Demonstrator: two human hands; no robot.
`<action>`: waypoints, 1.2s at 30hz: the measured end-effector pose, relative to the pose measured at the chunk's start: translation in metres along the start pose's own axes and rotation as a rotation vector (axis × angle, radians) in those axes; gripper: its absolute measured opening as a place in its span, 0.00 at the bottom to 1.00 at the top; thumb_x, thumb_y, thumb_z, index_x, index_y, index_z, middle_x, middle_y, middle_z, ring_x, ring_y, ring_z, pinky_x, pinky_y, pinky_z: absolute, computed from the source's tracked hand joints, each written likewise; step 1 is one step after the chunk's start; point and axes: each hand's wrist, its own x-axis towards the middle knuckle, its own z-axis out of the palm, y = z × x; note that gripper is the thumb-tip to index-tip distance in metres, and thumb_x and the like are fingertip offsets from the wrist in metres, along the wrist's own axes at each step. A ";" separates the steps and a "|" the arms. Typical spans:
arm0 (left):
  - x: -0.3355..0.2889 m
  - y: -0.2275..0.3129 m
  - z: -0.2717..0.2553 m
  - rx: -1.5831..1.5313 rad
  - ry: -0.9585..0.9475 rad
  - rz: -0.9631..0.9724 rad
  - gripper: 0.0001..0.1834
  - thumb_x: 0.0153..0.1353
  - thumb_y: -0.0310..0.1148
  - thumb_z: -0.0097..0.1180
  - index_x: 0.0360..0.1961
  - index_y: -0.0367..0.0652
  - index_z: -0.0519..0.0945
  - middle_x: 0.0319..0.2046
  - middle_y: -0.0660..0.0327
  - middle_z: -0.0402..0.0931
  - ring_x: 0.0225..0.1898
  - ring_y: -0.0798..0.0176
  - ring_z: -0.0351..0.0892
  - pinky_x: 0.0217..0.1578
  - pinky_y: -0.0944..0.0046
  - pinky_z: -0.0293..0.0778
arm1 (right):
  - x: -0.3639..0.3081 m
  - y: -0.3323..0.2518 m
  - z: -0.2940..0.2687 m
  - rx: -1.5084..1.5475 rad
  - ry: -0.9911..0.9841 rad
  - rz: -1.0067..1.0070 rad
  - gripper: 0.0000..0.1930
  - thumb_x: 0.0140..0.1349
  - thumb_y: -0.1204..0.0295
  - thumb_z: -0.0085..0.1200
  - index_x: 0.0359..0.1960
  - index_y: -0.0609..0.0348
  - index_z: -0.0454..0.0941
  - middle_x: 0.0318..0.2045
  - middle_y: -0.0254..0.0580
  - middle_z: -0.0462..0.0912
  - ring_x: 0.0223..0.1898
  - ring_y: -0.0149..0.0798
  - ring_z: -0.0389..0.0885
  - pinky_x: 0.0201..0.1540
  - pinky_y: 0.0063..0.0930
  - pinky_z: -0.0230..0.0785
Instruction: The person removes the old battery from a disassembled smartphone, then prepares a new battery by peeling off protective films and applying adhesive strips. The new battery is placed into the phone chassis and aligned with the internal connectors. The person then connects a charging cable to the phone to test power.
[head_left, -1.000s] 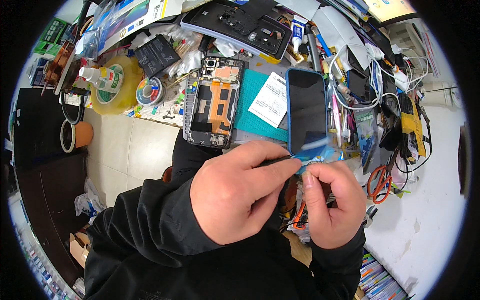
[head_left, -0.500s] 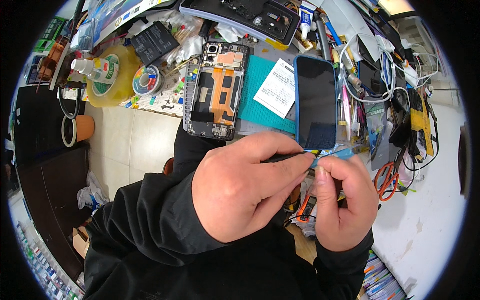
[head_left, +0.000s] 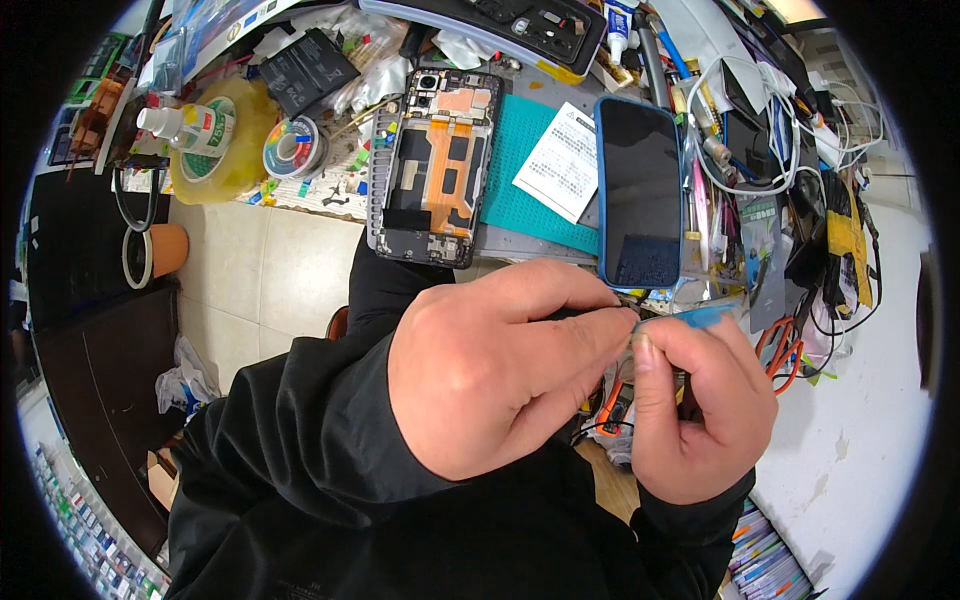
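My left hand (head_left: 490,365) is closed, its fingers pressed together on a thin dark thing that it mostly hides. Close beside its fingertips, my right hand (head_left: 705,415) pinches a thin blue strip (head_left: 706,317) between thumb and forefinger; the strip's far end sticks out past the knuckles. Beyond my hands lies an opened phone (head_left: 445,185) with its orange flex cable and inner parts bare. To its right, a phone in a blue case (head_left: 640,190) lies dark-screened, near a printed white sheet (head_left: 557,160).
A teal mat (head_left: 505,200) lies under the sheet. Farther left are a black battery (head_left: 308,73), a solder wire spool (head_left: 296,148), a large tape roll (head_left: 245,150) and a spray bottle (head_left: 190,130). Tools and a white cable (head_left: 745,188) crowd the right; orange-handled pliers (head_left: 783,355) hang nearby.
My right hand has shifted slightly right, away from the left fingertips, with the blue strip still pinched. The bench things appear a little higher in view. My left hand has barely moved.
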 end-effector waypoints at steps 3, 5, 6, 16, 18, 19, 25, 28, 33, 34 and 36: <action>0.000 -0.004 0.000 -0.019 -0.002 0.015 0.11 0.57 0.17 0.63 0.42 0.32 0.85 0.41 0.49 0.83 0.38 0.53 0.86 0.39 0.63 0.82 | -0.001 -0.002 -0.001 0.029 -0.029 0.038 0.07 0.56 0.83 0.63 0.35 0.62 0.82 0.24 0.44 0.79 0.20 0.42 0.76 0.23 0.28 0.66; 0.001 -0.008 0.000 -0.050 -0.015 0.005 0.10 0.58 0.18 0.62 0.42 0.31 0.85 0.39 0.49 0.83 0.38 0.53 0.86 0.39 0.63 0.81 | 0.000 -0.001 -0.002 0.008 -0.044 0.020 0.07 0.54 0.83 0.62 0.34 0.61 0.81 0.24 0.43 0.79 0.20 0.40 0.77 0.22 0.27 0.66; 0.002 -0.011 -0.001 -0.078 -0.004 -0.012 0.09 0.58 0.18 0.62 0.41 0.31 0.85 0.38 0.49 0.83 0.38 0.53 0.86 0.39 0.63 0.80 | 0.000 0.000 -0.004 0.000 -0.057 0.033 0.07 0.54 0.84 0.61 0.34 0.61 0.81 0.24 0.43 0.78 0.20 0.40 0.77 0.22 0.27 0.66; 0.005 -0.027 -0.012 -0.388 0.044 -0.354 0.08 0.65 0.24 0.62 0.41 0.29 0.85 0.38 0.53 0.85 0.40 0.65 0.83 0.45 0.67 0.76 | -0.014 0.036 -0.051 0.179 -0.231 0.402 0.03 0.57 0.82 0.59 0.31 0.62 0.80 0.24 0.32 0.75 0.22 0.24 0.67 0.25 0.18 0.56; 0.007 -0.029 -0.015 -0.399 0.047 -0.372 0.08 0.65 0.25 0.62 0.41 0.29 0.85 0.38 0.54 0.86 0.40 0.65 0.83 0.45 0.67 0.76 | -0.018 0.052 -0.063 0.190 -0.171 0.401 0.01 0.59 0.81 0.58 0.31 0.63 0.79 0.25 0.33 0.74 0.22 0.24 0.69 0.26 0.17 0.58; 0.007 -0.029 -0.016 -0.401 0.075 -0.365 0.08 0.65 0.25 0.62 0.40 0.29 0.85 0.37 0.54 0.86 0.39 0.66 0.83 0.43 0.67 0.76 | -0.021 0.060 -0.075 0.279 -0.138 0.519 0.00 0.60 0.81 0.56 0.32 0.64 0.78 0.25 0.32 0.74 0.23 0.24 0.73 0.27 0.17 0.60; 0.007 -0.031 -0.022 -0.398 0.147 -0.332 0.08 0.64 0.26 0.63 0.40 0.31 0.85 0.35 0.55 0.86 0.38 0.66 0.84 0.42 0.67 0.77 | -0.033 0.141 -0.126 0.237 0.025 0.640 0.06 0.66 0.76 0.56 0.40 0.67 0.82 0.27 0.36 0.80 0.23 0.26 0.75 0.29 0.17 0.66; 0.007 -0.028 -0.025 -0.370 0.102 -0.297 0.08 0.65 0.25 0.62 0.41 0.31 0.85 0.37 0.54 0.85 0.40 0.65 0.84 0.44 0.66 0.76 | -0.025 0.159 -0.123 -0.140 0.118 0.740 0.11 0.67 0.73 0.58 0.48 0.66 0.83 0.28 0.36 0.83 0.24 0.25 0.76 0.29 0.18 0.66; 0.006 -0.021 -0.029 -0.342 0.022 -0.255 0.06 0.65 0.22 0.61 0.41 0.31 0.85 0.39 0.53 0.85 0.42 0.63 0.83 0.47 0.65 0.75 | 0.005 0.081 -0.104 -0.295 0.108 0.198 0.19 0.59 0.80 0.62 0.53 0.58 0.84 0.37 0.39 0.81 0.26 0.26 0.74 0.28 0.19 0.65; 0.005 -0.019 -0.029 -0.339 0.008 -0.248 0.06 0.65 0.22 0.61 0.41 0.31 0.85 0.39 0.53 0.85 0.42 0.63 0.83 0.47 0.65 0.75 | 0.012 0.062 -0.092 -0.281 0.021 0.089 0.23 0.54 0.82 0.64 0.54 0.57 0.83 0.42 0.40 0.80 0.28 0.27 0.73 0.28 0.19 0.65; 0.004 -0.016 -0.027 -0.345 -0.010 -0.240 0.06 0.65 0.22 0.61 0.42 0.31 0.85 0.39 0.53 0.85 0.41 0.62 0.83 0.46 0.65 0.76 | 0.030 0.030 -0.076 -0.080 -0.239 0.025 0.29 0.46 0.84 0.66 0.54 0.55 0.82 0.48 0.42 0.76 0.30 0.30 0.72 0.28 0.21 0.65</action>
